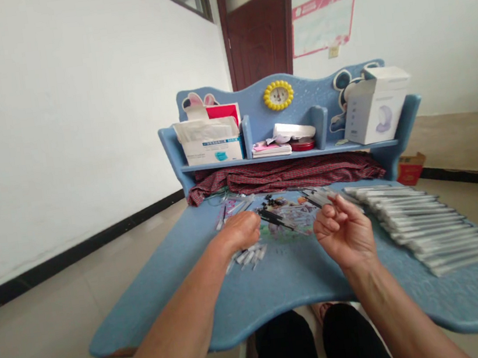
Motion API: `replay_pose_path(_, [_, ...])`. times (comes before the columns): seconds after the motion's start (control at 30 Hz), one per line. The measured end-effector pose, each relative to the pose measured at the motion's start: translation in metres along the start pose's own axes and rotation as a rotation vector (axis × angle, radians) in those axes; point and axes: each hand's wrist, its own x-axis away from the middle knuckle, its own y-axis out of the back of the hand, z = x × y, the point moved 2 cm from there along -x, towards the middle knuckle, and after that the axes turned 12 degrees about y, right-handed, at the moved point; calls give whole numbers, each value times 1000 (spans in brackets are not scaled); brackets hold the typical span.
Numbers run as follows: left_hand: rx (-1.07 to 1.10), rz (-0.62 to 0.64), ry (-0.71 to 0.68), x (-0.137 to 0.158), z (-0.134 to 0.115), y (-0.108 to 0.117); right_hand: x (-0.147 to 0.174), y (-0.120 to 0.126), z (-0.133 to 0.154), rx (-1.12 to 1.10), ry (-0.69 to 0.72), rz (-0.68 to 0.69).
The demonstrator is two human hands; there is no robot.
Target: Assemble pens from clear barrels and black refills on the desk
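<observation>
Over the left middle of the blue desk [287, 278], my left hand [241, 230] is closed, knuckles up; its fingertips are hidden. Thin black pen parts [276, 219] lie just right of it. Short whitish clear pieces [251, 256] lie scattered below that hand. My right hand [346, 232] is turned palm up, thumb and forefinger pinched together and the other fingers curled; whatever it holds is too small to make out. Slim clear and black sticks [315, 195] lie just behind it. Small black pieces [273, 201] sit in a heap between the hands.
Many stacked pen-like sticks [439, 229] cover the desk's right side. More clear tubes [242, 203] lie at the back left. A checked cloth [282, 174] is bunched under the shelf [219, 164], which bears a mask box [213, 149] and a white carton [373, 108].
</observation>
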Motion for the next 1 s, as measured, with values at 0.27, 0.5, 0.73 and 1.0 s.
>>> replay_pose_path(0.27, [1007, 24, 84, 7, -21, 16, 10, 9, -24, 77, -61, -107])
replay_pose_path(0.5, [1358, 28, 38, 17, -37, 16, 19, 6, -47, 96, -78, -84])
replay_pose_path(0.73, [1406, 25, 10, 18, -37, 13, 20, 1, -61, 124, -72, -60])
replay_pose_path(1.0, [1462, 48, -3, 22, -44, 10, 17, -4, -67, 75, -107, -95])
